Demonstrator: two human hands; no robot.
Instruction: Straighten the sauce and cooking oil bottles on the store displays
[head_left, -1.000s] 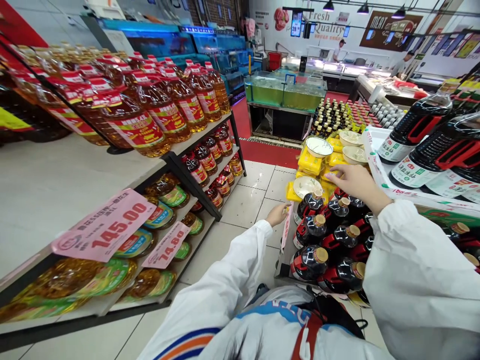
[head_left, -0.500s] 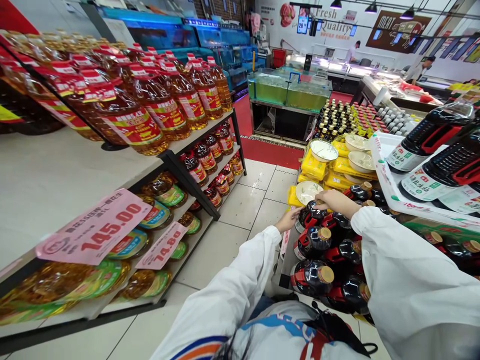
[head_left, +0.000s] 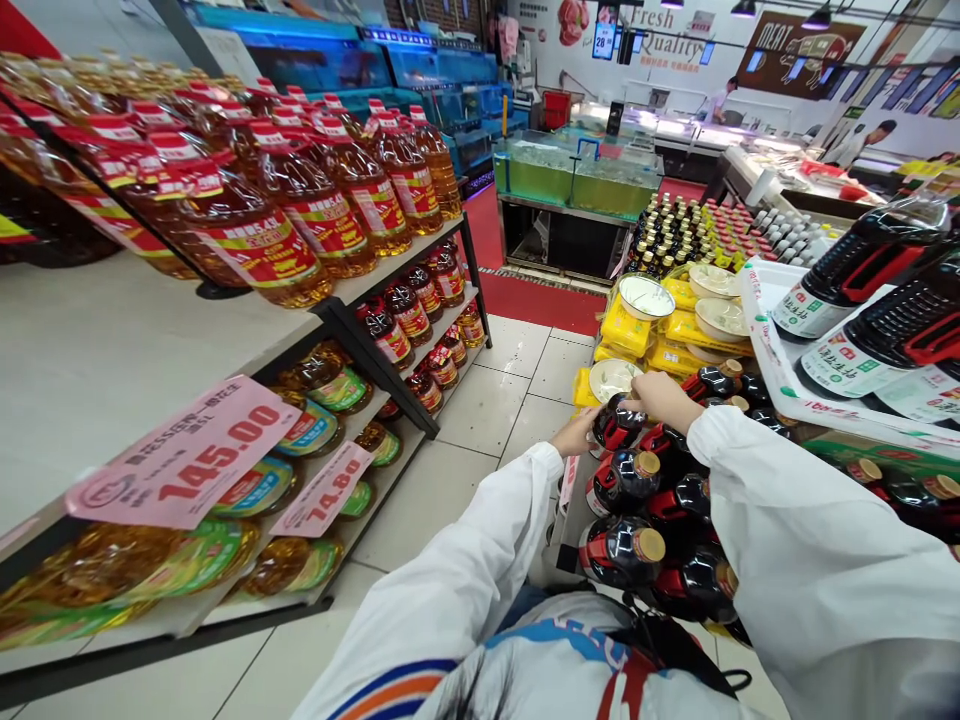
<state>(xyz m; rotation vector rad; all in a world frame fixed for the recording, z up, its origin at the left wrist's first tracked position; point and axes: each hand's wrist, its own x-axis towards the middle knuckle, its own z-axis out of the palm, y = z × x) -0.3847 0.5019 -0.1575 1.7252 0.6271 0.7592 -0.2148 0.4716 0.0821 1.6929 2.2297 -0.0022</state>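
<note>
A dark soy sauce bottle [head_left: 616, 424] with a red handle stands at the far left corner of the low display. Fingers of my right hand [head_left: 663, 398] are closed round its top, hiding the cap. From the left side, my left hand [head_left: 576, 433] grips the same bottle, its fingertips partly out of sight. Right in front of it are more bottles of the same kind, such as the soy sauce bottle [head_left: 628, 480] with a tan cap. A pale bowl [head_left: 615, 380] on yellow packs sits just beyond my hands.
Shelves of cooking oil bottles [head_left: 259, 240] with pink price cards [head_left: 184, 450] run along the left. A white tray [head_left: 825, 405] of large bottles is at the right. Past the tiled aisle [head_left: 469, 440] stands a fish tank [head_left: 540, 175]. People work at far counters.
My left hand has shifted slightly, its fingers now further round the bottle's side. My right hand stays at the bottle's top. The camera view has moved a little.
</note>
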